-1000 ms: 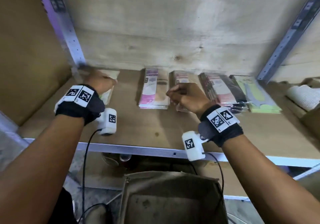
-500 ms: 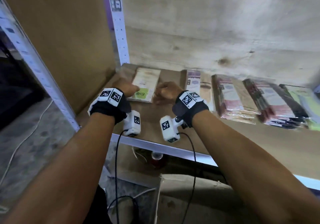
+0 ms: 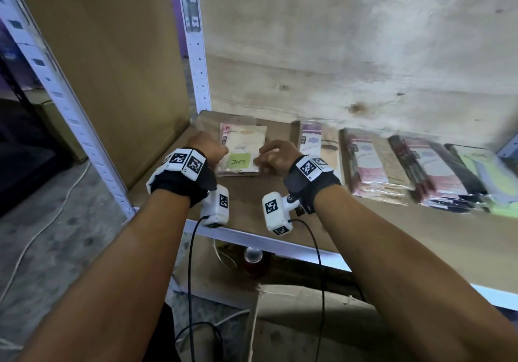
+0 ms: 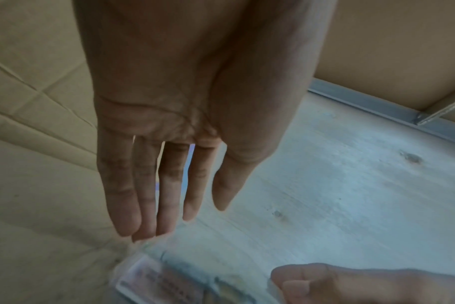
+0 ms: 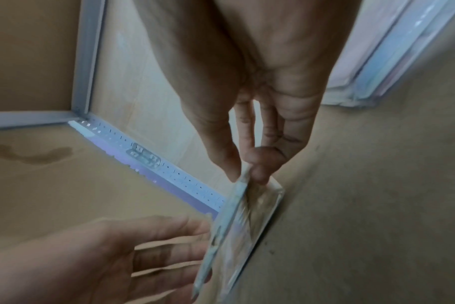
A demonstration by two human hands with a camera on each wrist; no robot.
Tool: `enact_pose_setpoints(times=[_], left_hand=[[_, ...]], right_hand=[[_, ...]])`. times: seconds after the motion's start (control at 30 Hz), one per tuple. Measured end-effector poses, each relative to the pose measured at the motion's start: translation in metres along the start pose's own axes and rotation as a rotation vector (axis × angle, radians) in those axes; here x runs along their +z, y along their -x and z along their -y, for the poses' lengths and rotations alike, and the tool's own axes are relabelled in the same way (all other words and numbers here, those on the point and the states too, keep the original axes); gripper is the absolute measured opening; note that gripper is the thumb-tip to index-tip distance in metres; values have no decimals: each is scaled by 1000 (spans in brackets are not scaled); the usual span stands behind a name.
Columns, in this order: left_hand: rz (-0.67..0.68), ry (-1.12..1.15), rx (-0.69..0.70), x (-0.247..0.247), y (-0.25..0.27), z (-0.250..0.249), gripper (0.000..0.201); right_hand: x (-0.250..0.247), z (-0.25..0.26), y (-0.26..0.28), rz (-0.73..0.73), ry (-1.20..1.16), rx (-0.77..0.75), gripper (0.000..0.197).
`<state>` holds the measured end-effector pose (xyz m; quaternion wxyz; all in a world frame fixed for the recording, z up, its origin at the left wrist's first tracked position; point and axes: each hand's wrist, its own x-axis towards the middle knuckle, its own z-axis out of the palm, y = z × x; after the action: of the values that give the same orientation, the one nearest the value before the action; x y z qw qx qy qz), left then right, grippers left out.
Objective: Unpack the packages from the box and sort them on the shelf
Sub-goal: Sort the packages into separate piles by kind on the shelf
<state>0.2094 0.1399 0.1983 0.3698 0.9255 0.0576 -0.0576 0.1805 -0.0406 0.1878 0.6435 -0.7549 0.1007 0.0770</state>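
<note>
Since 0.5 s ago, both hands close in on pack (image 3: 242, 148), at shelf's (image 3: 392, 238) 10 o'clock corner. Right hand (image 3: 276, 156) pinches its edge; left hand (image 4: 185, 131) flat, fingers straight, empty. Pack looks light, slick, floppy; grip edges.

"ENE" reads upside down on the green label (image 3: 237, 161) of the leftmost package (image 3: 242, 148).

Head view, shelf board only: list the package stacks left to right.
Package stack with the green ENE label → purple-and-beige stack → pink-and-tan stack → dark red-and-black stack → light green stack.
</note>
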Motion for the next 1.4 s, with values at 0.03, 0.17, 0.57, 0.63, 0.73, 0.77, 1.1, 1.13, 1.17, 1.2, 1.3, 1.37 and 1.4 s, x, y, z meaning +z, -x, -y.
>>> enact_pose_setpoints(times=[0.03,0.17,0.57,0.63,0.73,0.77,1.1,1.13,1.17,1.2,1.3,1.37,1.4], left_hand=[[-13,-6,7,-2,2,-1,34],[40,136,114,-12,13,-11,30],[-151,325,875,11,69,-83,19],[-250,279,952,16,73,-95,26],[-310,336,974,24,81,-111,19],[-313,358,973,29,85,-116,19],[-4,756,637,107,91,-135,19],[18,784,576,116,89,-136,18],[47,802,521,122,87,-136,17],[88,808,475,128,84,-136,16],[219,734,426,142,75,-134,10],[231,658,445,145,68,-132,5],[221,631,452,145,65,-131,7]], right_hand=[[-2,1,4,-3,-23,-4,24],[-20,7,18,-24,-176,-51,24],[-131,39,88,-4,-542,-108,16],[-144,41,98,0,-553,-140,17],[-158,39,112,11,-555,-177,10],[-162,37,115,8,-530,-196,7],[-200,-36,138,-106,21,-231,42],[-205,-45,139,-100,20,-219,45],[-208,-53,139,-93,12,-212,49],[-213,-61,138,-89,1,-204,53],[-223,-77,138,-79,-13,-200,43],[-229,-82,137,-31,39,-200,21],[-233,-85,137,-8,56,-202,16]])
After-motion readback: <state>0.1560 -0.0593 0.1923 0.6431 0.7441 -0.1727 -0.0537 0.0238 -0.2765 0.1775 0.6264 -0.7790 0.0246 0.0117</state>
